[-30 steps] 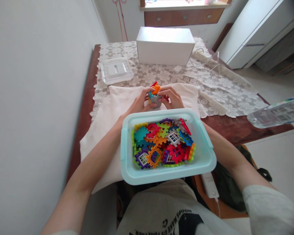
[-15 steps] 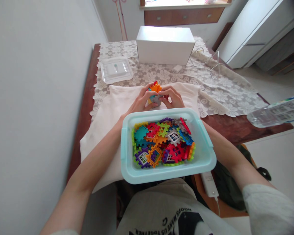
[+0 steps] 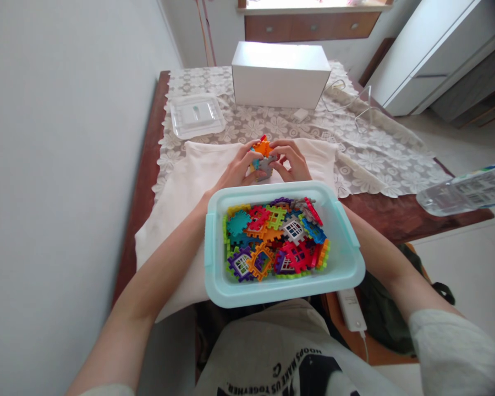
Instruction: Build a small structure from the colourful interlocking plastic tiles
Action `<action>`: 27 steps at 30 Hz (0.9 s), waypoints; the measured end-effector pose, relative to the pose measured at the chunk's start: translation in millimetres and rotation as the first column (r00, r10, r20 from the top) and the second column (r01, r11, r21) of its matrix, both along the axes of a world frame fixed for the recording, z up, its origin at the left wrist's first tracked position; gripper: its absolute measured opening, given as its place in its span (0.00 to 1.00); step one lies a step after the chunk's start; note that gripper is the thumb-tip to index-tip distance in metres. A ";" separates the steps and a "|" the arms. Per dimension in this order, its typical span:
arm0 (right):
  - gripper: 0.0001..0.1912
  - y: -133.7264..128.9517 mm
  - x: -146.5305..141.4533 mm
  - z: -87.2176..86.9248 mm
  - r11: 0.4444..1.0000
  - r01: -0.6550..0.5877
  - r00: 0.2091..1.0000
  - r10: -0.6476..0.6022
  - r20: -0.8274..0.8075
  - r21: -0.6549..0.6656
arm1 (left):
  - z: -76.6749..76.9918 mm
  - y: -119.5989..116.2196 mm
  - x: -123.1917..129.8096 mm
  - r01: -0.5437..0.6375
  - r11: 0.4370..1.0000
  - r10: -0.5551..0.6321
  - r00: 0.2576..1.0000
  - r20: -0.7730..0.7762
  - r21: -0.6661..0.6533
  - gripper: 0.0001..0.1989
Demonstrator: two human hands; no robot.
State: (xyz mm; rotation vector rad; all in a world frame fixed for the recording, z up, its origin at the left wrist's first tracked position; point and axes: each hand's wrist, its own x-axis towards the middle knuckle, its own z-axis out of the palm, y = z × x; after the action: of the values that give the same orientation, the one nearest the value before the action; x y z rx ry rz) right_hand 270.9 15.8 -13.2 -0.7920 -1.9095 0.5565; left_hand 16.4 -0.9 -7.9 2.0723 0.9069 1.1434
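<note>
A small structure of interlocking plastic building tiles [image 3: 265, 168], with orange, grey, teal and red parts, is held over the white cloth [image 3: 202, 176]. My left hand [image 3: 240, 168] wraps its left side, thumb low on the grey tile. From the right, my right hand [image 3: 291, 160] pinches the structure's edge with thumb and fingers. Part of it is hidden behind the fingers. Nearer to me, a light-blue plastic bin [image 3: 284, 294] holds many loose tiles [image 3: 272, 236] in several colours, some with window grids.
A white box [image 3: 280, 82] stands at the back of the lace-covered table. A clear plastic lid [image 3: 197, 115] lies to its left, a small white block [image 3: 300, 115] in front of it. A plastic bottle [image 3: 464, 190] is at right; a white power strip [image 3: 351, 311] sits beside the bin.
My right fingers have shifted slightly up along the structure's right side, and more of the grey tile shows. Both hands keep hold of it. The view has moved very slightly.
</note>
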 end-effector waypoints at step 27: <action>0.11 8.8 2.4 -0.8 0.994 -0.083 0.995 0.086 -0.042 0.065 | -15.5 6.6 -0.7 0.019 0.988 -0.017 1.000 -0.013 0.153 0.19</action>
State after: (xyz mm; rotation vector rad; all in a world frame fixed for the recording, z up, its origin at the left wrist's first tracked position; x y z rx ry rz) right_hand 273.3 24.6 -14.0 -0.6554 -1.9162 0.5579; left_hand 15.8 5.6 -23.4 2.2067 0.8270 1.2266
